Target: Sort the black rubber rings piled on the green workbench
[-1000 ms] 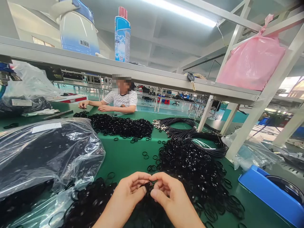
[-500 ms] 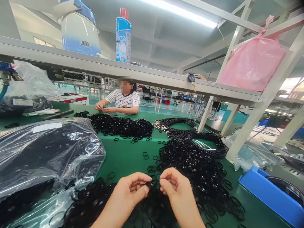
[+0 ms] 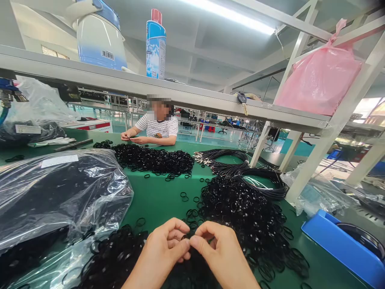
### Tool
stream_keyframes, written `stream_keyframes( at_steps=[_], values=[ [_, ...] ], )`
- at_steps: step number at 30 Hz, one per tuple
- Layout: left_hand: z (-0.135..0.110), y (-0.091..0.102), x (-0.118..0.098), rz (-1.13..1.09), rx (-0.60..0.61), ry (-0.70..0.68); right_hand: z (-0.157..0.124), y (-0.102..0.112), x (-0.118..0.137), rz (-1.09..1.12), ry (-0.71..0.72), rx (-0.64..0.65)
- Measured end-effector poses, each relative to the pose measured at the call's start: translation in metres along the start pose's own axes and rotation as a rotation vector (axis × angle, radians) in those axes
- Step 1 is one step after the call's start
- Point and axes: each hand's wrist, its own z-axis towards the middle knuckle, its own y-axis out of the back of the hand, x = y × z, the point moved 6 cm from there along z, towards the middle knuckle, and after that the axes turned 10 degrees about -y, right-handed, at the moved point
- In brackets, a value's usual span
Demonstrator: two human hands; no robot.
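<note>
My left hand [image 3: 164, 251] and my right hand [image 3: 218, 251] meet at the bottom middle, fingertips pinched together on a small black rubber ring [image 3: 187, 236] that barely shows between them. Both hands hover over a heap of black rings [image 3: 114, 257] spilling from a clear plastic bag. A second large pile of black rings [image 3: 240, 212] lies just right of my hands on the green table [image 3: 159, 196].
A clear bag of black parts [image 3: 57, 192] fills the left. A blue tray [image 3: 345, 245] sits at the right. Coiled black cables [image 3: 252, 172] and another ring pile [image 3: 153, 158] lie farther back. A person in a striped shirt [image 3: 158, 126] works opposite. A shelf [image 3: 180, 100] hangs overhead.
My hands parted slightly half a second ago, stretching a ring, and have now come back together with fingertips touching. The person opposite drew both hands in closer.
</note>
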Motion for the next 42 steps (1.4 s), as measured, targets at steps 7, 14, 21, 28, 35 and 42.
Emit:
stream_keyframes(
  at_steps=[7, 14, 21, 28, 35, 42],
  values=[
    [0.004, 0.007, 0.002, -0.107, -0.011, 0.038, 0.011, 0.009, -0.022, 0.309, -0.110, 0.021],
    [0.002, -0.004, 0.010, -0.179, 0.049, 0.037, 0.004, -0.003, -0.009, 0.163, -0.023, 0.077],
    [0.005, 0.009, 0.000, -0.031, -0.028, -0.038, 0.007, 0.008, -0.011, 0.160, -0.022, 0.012],
    [0.003, 0.002, -0.005, 0.004, 0.040, -0.032, 0.000, 0.010, -0.009, -0.021, -0.032, 0.035],
    [0.002, -0.001, 0.005, -0.082, 0.025, -0.044, 0.001, -0.005, -0.004, 0.177, -0.059, 0.080],
    [0.006, 0.012, 0.004, -0.067, -0.046, -0.010, 0.010, 0.021, -0.016, 0.298, -0.074, -0.011]
  ],
)
